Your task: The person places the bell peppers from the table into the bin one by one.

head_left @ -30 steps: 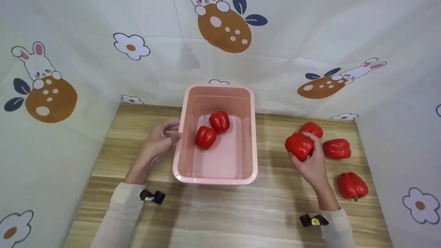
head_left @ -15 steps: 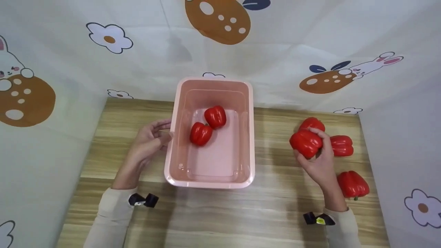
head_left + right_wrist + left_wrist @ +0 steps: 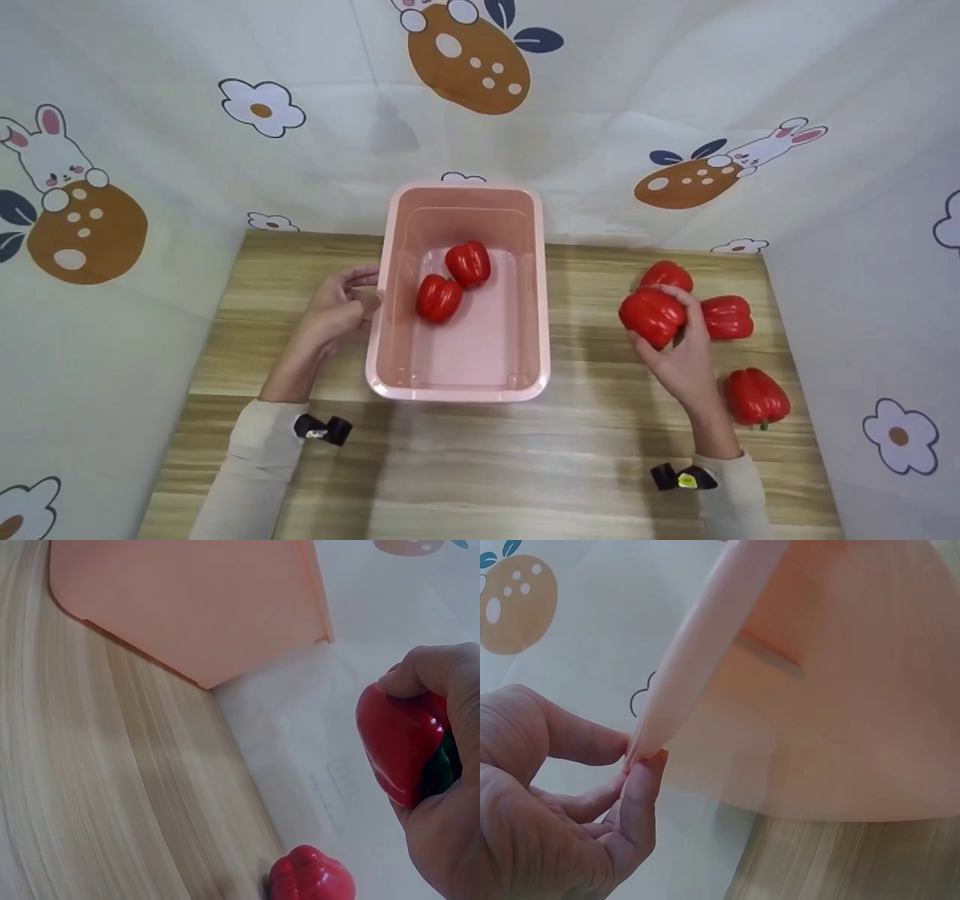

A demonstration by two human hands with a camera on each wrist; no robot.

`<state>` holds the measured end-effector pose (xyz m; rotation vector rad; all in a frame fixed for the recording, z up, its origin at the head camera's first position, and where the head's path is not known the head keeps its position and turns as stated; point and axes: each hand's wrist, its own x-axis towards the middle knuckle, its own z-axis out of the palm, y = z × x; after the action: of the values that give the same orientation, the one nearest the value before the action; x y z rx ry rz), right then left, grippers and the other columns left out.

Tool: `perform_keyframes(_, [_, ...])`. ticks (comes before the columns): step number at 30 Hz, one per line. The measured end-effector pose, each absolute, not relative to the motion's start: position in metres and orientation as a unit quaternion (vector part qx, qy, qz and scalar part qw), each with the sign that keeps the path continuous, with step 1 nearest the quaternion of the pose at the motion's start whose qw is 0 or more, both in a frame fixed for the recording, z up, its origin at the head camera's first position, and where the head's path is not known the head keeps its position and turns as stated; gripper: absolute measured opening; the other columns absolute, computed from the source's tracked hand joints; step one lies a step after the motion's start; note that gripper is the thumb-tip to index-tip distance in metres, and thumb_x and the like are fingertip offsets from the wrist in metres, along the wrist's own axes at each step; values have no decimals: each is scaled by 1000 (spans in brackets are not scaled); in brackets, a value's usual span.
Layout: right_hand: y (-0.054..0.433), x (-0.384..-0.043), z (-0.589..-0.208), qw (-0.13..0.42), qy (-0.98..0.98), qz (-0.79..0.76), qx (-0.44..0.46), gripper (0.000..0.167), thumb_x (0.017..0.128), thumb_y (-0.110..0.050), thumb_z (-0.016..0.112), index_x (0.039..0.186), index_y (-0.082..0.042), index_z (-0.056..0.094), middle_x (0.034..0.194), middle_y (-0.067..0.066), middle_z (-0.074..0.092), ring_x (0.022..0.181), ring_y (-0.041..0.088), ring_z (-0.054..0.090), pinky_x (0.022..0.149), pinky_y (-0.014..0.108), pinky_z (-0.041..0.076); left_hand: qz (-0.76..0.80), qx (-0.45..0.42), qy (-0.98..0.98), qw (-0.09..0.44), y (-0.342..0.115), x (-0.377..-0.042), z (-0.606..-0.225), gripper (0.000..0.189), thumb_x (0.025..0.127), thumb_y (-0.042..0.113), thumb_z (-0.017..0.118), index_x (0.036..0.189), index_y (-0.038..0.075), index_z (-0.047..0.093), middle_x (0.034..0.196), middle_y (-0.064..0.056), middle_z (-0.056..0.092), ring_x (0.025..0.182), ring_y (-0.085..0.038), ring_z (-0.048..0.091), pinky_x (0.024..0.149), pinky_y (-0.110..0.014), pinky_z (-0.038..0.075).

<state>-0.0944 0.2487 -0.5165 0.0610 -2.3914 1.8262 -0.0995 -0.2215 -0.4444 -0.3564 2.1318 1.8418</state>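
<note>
A pink plastic bin (image 3: 480,394) stands in the middle of the head view, with two red bell peppers (image 3: 439,298) on its floor. At its left side, my left hand (image 3: 337,307) pinches the rim between thumb and fingers; the left wrist view shows the fingertips (image 3: 651,765) right at the rim edge. To the right, my right hand (image 3: 682,360) grips another red bell pepper (image 3: 651,316). In the right wrist view its green stem end (image 3: 441,765) faces the palm, and the thumb lies over the top of the pepper.
Three more red bell peppers lie on the wooden table (image 3: 585,465) at the right: one behind the held pepper (image 3: 667,276), one right of it (image 3: 729,317), one nearer the front (image 3: 756,396). A printed cloth (image 3: 585,150) encloses the table's back and sides.
The head view shifts slightly, moving the whole scene within the picture. Both hands keep their holds, and the peppers in the bin stay where they lie.
</note>
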Motion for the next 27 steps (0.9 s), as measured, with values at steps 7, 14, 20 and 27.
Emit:
perform_keyframes(7, [242, -96, -515, 54, -793, 607, 20, 81, 80, 10, 82, 150, -9, 45, 142, -7, 52, 132, 18, 50, 101, 18, 56, 643, -125, 741, 146, -225, -100, -443, 66, 91, -9, 51, 156, -11, 37, 152, -31, 45, 93, -15, 67, 73, -25, 69])
perform_keyframes(14, [235, -99, -511, 52, -790, 610, 27, 79, 81, 8, 82, 149, -8, 46, 144, -3, 54, 132, 19, 51, 102, 19, 55, 641, -125, 743, 145, -227, -101, -442, 66, 92, -9, 50, 156, -12, 35, 153, -31, 43, 99, -16, 65, 79, -26, 69])
perform_keyframes(20, [233, -99, -506, 53, -797, 601, 30, 80, 81, 6, 83, 150, -6, 45, 145, -4, 54, 132, 18, 51, 104, 20, 53, 645, -121, 740, 146, -222, -101, -446, 65, 93, -7, 52, 156, -11, 37, 152, -30, 44, 102, -19, 65, 81, -28, 70])
perform_keyframes(27, [223, -102, -496, 47, -799, 597, 52, 81, 80, 5, 83, 150, -5, 43, 146, -4, 53, 132, 18, 50, 102, 20, 54, 647, -121, 740, 141, -222, -100, -446, 65, 92, -8, 52, 156, -10, 39, 150, -29, 45, 102, -21, 65, 79, -29, 70])
